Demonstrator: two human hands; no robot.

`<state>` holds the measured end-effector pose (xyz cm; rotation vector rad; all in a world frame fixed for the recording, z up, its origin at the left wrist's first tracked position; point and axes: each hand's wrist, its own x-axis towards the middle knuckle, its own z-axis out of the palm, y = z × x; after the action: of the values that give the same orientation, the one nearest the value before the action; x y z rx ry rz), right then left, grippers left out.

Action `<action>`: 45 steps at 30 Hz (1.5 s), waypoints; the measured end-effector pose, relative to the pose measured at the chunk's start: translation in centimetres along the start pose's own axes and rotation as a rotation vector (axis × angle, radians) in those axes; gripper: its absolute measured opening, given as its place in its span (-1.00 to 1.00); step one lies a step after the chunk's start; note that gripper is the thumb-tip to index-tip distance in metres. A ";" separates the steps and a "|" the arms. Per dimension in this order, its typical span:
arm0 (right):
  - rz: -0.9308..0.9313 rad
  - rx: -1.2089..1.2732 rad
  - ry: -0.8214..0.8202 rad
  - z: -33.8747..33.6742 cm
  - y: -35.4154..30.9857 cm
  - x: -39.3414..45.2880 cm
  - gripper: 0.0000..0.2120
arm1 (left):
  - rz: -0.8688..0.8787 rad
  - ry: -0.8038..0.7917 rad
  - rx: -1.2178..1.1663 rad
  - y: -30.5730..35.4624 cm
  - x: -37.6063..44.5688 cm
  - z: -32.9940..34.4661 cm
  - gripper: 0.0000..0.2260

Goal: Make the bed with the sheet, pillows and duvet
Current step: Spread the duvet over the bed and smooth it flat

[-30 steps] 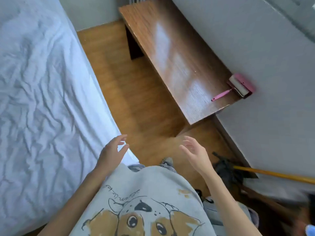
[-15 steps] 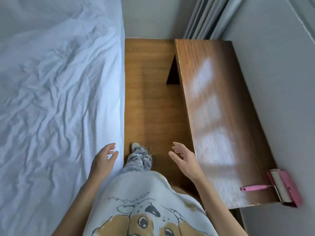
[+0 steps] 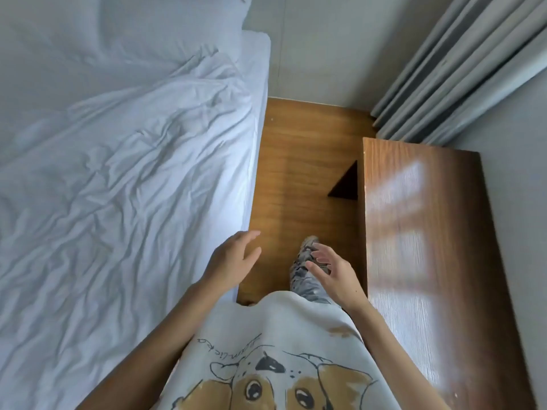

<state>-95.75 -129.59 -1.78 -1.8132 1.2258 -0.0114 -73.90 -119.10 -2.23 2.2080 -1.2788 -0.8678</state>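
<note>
Left hand point(image 3: 232, 258): relaxed, empty, over bed edge point(image 3: 251, 184) | right hand point(image 3: 334, 273): fingers spread, empty, beside surface point(image 3: 420, 232) | floor strip point(image 3: 296, 173) between.

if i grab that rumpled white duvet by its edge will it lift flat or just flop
Probably flops: the duvet lies in soft creases and drapes over the bed's side. It likely bunches where gripped. Looks thin, so probably light.

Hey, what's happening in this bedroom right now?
A person stands in the narrow gap between a bed and a wooden bench. Both hands are empty and open: the left hand by the mattress edge, the right hand over the floor. The white duvet lies wrinkled, with a pillow at the head.
</note>
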 end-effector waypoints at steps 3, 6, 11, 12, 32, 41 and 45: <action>-0.029 -0.029 -0.077 -2.0 -1.0 7.4 -0.53 | -0.081 0.029 -0.013 -0.3 4.9 -0.5 -0.64; -0.068 -0.051 -0.142 -4.6 -2.9 15.7 -0.58 | -0.189 0.072 -0.048 -1.1 10.6 -1.2 -0.63; -0.189 -0.083 -0.273 -10.7 -8.8 30.4 -0.62 | -0.490 0.290 -0.263 -0.4 19.8 -3.8 -0.67; -0.213 -0.093 -0.302 -12.0 -10.2 33.0 -0.63 | -0.549 0.348 -0.330 0.0 21.2 -4.4 -0.68; -0.229 -0.280 -0.508 -6.2 -27.6 68.6 -0.58 | -0.721 0.409 -0.347 -9.2 50.5 -14.1 -0.69; -0.035 -0.258 -0.387 2.2 -28.8 87.2 -0.57 | -0.887 0.441 -0.461 -14.8 62.7 -17.1 -0.71; 0.050 -0.246 -0.246 6.1 -30.1 96.2 -0.36 | -1.017 0.485 -0.587 -15.0 66.7 -16.5 -0.73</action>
<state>-22.44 -193.87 -28.11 -1.9255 1.1343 0.3951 -28.21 -169.47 -20.06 2.2586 0.3703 -0.7864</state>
